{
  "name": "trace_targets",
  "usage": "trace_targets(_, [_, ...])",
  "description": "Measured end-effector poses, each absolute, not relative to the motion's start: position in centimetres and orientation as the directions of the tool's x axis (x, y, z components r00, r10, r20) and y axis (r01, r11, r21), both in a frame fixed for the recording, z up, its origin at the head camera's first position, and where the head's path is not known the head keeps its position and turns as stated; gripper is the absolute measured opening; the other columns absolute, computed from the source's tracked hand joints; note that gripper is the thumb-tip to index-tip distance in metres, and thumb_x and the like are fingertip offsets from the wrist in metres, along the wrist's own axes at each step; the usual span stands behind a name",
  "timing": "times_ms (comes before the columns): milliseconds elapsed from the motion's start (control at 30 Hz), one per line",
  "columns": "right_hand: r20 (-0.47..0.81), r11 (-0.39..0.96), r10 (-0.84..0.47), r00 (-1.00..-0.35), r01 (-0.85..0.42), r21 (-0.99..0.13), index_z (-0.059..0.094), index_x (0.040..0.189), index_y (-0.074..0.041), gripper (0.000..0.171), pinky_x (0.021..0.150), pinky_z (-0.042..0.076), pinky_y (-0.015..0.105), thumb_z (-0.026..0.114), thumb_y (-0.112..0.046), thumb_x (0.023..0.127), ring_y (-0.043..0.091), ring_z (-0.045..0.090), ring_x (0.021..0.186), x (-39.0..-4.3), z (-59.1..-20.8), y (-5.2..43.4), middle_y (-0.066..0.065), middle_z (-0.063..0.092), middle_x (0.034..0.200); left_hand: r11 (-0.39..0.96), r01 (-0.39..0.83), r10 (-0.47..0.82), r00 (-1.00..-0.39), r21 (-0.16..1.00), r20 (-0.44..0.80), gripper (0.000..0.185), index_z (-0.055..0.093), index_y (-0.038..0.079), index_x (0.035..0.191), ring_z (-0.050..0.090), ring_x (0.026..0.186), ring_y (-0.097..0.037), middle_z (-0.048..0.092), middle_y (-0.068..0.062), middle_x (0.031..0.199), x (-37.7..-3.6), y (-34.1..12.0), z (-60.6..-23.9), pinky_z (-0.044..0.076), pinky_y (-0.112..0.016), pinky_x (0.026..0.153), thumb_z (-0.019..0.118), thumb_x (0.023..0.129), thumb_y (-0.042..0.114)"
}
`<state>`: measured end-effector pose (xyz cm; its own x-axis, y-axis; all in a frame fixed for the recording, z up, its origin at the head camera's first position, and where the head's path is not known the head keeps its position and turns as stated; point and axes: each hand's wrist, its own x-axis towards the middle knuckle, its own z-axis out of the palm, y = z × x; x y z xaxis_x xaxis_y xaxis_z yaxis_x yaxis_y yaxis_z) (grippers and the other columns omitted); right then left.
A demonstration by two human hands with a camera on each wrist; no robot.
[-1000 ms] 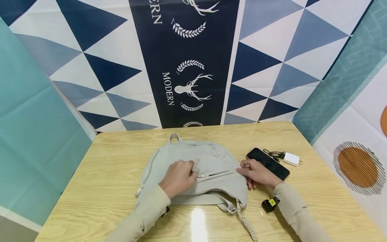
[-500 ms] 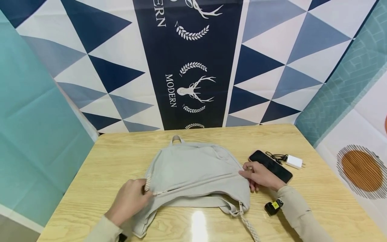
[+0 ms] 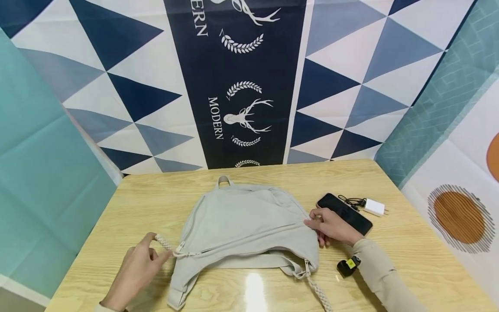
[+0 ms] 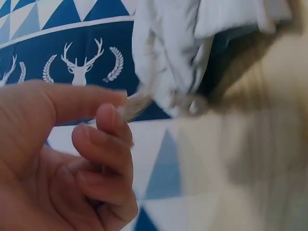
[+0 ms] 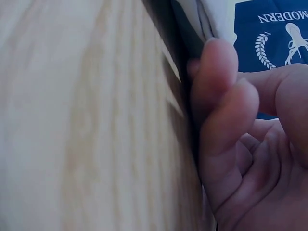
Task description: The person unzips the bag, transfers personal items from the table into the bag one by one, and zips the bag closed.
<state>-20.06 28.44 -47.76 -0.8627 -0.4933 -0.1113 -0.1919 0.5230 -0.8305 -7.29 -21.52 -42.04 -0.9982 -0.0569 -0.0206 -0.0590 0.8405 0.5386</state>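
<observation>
At the centre of a wooden table (image 3: 409,242) lies a pale grey bag (image 3: 241,221). At its 8 o'clock, the left hand (image 3: 136,266) pinches the braided zipper pull (image 3: 164,243). At 3 o'clock, the right hand (image 3: 331,226) grips the bag's edge, beside a phone (image 3: 347,212).
</observation>
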Motion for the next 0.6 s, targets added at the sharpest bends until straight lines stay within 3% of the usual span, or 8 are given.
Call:
trace_targets(67, [-0.117, 0.527, -0.488, -0.865, -0.185, -0.829, 0.054, 0.092, 0.002, 0.031, 0.039, 0.048, 0.037, 0.058, -0.027, 0.102, 0.024, 0.057, 0.040, -20.1, -47.6, 28.5, 0.010, 0.059, 0.053, 0.895, -0.038, -0.058, -0.998, 0.444, 0.032, 0.056, 0.046, -0.012, 0.133, 0.044, 0.044, -0.013, 0.052, -0.001, 0.055, -7.0, -21.3, -41.4, 0.037, -0.030, 0.042, 0.068, 0.094, 0.021])
trace_targets(167, [-0.131, 0.537, -0.475, -0.870, -0.168, -0.827, 0.053, 0.094, 0.002, 0.031, 0.039, 0.048, 0.036, 0.058, -0.027, 0.103, 0.024, 0.057, 0.040, -20.0, -47.3, 28.8, 0.011, 0.059, 0.053, 0.955, 0.049, -0.002, -0.985, 0.293, 0.170, 0.044, 0.056, -0.010, 0.124, 0.045, 0.043, -0.014, 0.052, -0.002, 0.054, -7.0, -19.5, -40.7, 0.038, -0.031, 0.040, 0.069, 0.092, 0.016])
trace_targets(333, [-0.148, 0.536, -0.465, -0.873, -0.145, -0.832, 0.052, 0.096, 0.002, 0.031, 0.040, 0.048, 0.036, 0.058, -0.028, 0.103, 0.025, 0.057, 0.042, -19.8, -47.0, 29.1, 0.013, 0.059, 0.055, 0.919, 0.365, 0.288, -0.881, 0.151, 0.376, 0.011, 0.068, 0.006, 0.089, 0.039, 0.044, -0.004, 0.054, 0.005, 0.054, -8.7, -14.3, -39.8, 0.035, -0.022, 0.040, 0.077, 0.083, 0.009])
trace_targets(467, [-0.147, 0.518, -0.466, -0.873, -0.134, -0.845, 0.049, 0.095, 0.002, 0.032, 0.039, 0.049, 0.037, 0.058, -0.027, 0.102, 0.025, 0.057, 0.042, -19.7, -47.2, 28.9, 0.013, 0.059, 0.055, 0.825, 0.565, 0.511, -0.771, 0.038, 0.380, 0.025, 0.056, 0.015, 0.071, 0.041, 0.047, -0.005, 0.050, 0.007, 0.056, -11.3, -10.6, -39.4, 0.034, -0.021, 0.042, 0.076, 0.083, 0.007])
trace_targets(600, [-0.138, 0.502, -0.474, -0.870, -0.138, -0.854, 0.048, 0.092, 0.002, 0.033, 0.039, 0.048, 0.037, 0.058, -0.027, 0.102, 0.025, 0.057, 0.041, -19.7, -47.5, 28.2, 0.014, 0.059, 0.055, 0.755, 0.654, 0.632, -0.707, -0.047, 0.317, 0.016, 0.061, 0.012, 0.077, 0.055, 0.055, -0.014, 0.056, 0.000, 0.065, -13.4, -8.0, -40.0, 0.044, -0.027, 0.046, 0.074, 0.084, 0.008])
